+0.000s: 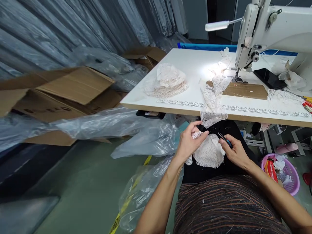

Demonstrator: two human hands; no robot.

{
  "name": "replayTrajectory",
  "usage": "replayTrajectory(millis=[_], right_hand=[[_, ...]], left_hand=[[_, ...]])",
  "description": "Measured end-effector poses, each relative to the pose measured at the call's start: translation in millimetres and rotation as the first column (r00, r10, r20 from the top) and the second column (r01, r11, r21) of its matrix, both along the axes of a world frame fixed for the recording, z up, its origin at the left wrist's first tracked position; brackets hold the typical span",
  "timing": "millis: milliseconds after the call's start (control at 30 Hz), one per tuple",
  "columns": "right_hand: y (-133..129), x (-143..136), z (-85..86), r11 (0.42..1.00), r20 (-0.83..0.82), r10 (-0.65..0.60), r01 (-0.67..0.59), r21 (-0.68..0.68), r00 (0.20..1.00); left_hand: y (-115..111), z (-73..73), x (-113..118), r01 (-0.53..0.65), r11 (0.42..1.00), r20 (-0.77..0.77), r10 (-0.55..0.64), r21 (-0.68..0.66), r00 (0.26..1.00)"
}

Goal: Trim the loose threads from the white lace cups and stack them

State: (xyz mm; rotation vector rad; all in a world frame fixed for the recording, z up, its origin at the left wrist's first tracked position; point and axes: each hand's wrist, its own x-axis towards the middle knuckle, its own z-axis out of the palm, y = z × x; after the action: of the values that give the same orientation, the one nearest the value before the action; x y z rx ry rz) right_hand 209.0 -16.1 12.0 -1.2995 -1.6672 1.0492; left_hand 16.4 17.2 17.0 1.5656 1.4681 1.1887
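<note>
My left hand is closed on a piece of white lace that lies across my lap, thumb and fingers pinching its upper left part. In my right hand I grip small thread snips, with the dark blades pointing up and left beside the lace. A strip of lace hangs over the table's front edge just above my left hand and runs back toward the sewing machine's needle. Parts of the lace behind my left fingers are hidden.
A stack of lace pieces sits on the white table. Right of the needle lies a black phone. Open cardboard boxes and plastic sheeting are on the left. A pink basket of scraps stands on the floor at right.
</note>
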Motion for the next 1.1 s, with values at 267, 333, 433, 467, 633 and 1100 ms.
replayTrajectory(millis=[267,333,433,467,633,1100], right_hand=[[20.3,-9.4,19.7,0.988,-0.033,-0.106,0.109,0.109,0.994],[25.5,-13.3,22.3,0.979,0.018,-0.168,0.165,0.116,0.986],[26.6,-17.2,25.6,0.962,0.087,-0.243,0.229,0.150,0.966],[24.2,-17.1,26.9,0.962,0.087,-0.233,0.217,0.163,0.969],[-4.9,-8.4,35.6,0.979,-0.048,0.144,-0.135,0.155,0.988],[-15.3,1.4,20.8,0.973,-0.065,0.229,-0.230,-0.010,0.971]], left_hand=[[10.2,1.1,19.2,0.125,0.989,-0.247,-0.101,0.082,0.964],[-2.1,0.2,23.9,0.197,0.957,-0.323,-0.121,0.214,0.939],[-20.3,6.0,25.3,0.333,0.872,-0.448,-0.152,0.359,0.881],[-25.0,11.0,22.8,0.386,0.843,-0.464,-0.190,0.374,0.865],[-32.0,43.1,-8.3,0.366,0.851,-0.233,-0.296,0.376,0.926],[-18.5,9.0,2.7,0.521,0.851,0.263,-0.488,-0.068,0.832]])
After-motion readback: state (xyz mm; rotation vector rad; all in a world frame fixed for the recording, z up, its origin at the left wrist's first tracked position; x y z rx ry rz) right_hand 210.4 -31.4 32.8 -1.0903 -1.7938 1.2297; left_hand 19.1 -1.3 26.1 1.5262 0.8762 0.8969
